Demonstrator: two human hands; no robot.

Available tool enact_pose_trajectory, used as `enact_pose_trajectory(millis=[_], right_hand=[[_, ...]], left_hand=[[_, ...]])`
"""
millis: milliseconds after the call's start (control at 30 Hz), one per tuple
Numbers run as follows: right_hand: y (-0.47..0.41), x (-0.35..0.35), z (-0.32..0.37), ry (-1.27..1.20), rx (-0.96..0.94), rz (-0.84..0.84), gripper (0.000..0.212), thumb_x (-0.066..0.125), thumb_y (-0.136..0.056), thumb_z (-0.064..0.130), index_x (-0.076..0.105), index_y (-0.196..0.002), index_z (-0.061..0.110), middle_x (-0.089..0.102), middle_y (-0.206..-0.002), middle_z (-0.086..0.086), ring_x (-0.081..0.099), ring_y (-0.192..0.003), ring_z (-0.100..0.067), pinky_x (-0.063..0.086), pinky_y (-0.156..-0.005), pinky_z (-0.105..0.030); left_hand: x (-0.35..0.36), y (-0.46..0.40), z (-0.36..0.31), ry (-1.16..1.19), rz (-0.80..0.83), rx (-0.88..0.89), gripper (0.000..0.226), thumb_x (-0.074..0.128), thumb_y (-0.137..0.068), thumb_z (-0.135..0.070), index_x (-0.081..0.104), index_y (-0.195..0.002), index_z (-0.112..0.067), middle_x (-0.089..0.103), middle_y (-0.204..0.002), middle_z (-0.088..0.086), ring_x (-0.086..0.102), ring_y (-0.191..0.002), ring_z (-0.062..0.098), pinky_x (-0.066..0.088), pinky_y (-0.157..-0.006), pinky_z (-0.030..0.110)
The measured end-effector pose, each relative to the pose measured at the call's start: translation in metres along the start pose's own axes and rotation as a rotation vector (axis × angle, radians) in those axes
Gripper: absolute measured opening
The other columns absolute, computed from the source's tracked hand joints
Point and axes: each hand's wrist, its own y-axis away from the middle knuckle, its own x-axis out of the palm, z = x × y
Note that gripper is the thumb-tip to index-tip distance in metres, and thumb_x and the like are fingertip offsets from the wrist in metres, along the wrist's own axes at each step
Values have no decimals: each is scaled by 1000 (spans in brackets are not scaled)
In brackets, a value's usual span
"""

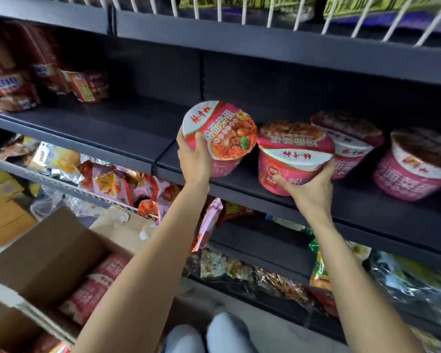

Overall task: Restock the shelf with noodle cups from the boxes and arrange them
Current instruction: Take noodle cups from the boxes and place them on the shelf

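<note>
My left hand (pixel 195 161) grips a pink noodle cup (pixel 223 135), tilted so its lid faces me, just above the front of the dark shelf (pixel 127 133). My right hand (pixel 309 189) holds a second pink cup (pixel 292 159) from below and the side, at the shelf's front edge. Two more pink cups (pixel 351 138) (pixel 418 166) stand on the shelf to the right. An open cardboard box (pixel 51 261) at lower left holds several more cups (pixel 94 286).
Red snack packs (pixel 15 85) lie at the shelf's far left. The shelf below (pixel 265 240) carries bagged snacks (pixel 107 179). A white wire rack (pixel 239 11) runs above. Yellow cartons (pixel 3 207) are stacked at the left. My knees (pixel 211 335) show at the bottom.
</note>
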Motion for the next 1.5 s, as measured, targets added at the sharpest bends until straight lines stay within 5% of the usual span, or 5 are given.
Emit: enact_pose_trajectory(millis=[367,600,833,1033,1500], right_hand=[[8,-77,-39,230,56,-392,114,84,-68,38,12,-151,7,26,-139,-19,32,-126,-32,31,-111,-44],[63,-63,-31,35,-190,-498,65,61,-86,3,30,-144,4,42,-125,-17,51,-110,-21,32,-88,-4],[76,-15,-11,135,-396,-33,41,55,-91,15,51,-132,12,62,-119,-3,56,-112,-17,41,-96,-25],[107,66,16,246,-548,515,20,58,-92,20,66,-109,19,72,-94,5,67,-85,-14,52,-70,-29],[218,410,-19,730,-1006,1507,38,55,-89,17,53,-127,16,54,-127,-6,49,-119,-28,45,-94,-43]], left_hand=[[83,54,2,76,508,-167,53,52,-95,-38,29,-142,-27,53,-123,-11,58,-101,0,53,-92,37],[114,71,11,-146,751,-27,75,59,-80,-29,25,-147,-35,40,-143,0,44,-128,16,40,-107,39],[49,66,13,-483,580,306,39,51,-95,-18,52,-134,-22,57,-133,-5,50,-122,9,37,-95,17],[-131,79,57,-788,256,597,29,45,-91,-34,70,-99,-23,69,-69,-9,61,-59,5,49,-57,26],[-394,19,260,-1416,162,-346,51,61,-85,-33,50,-132,-16,55,-121,10,49,-115,30,44,-90,38]])
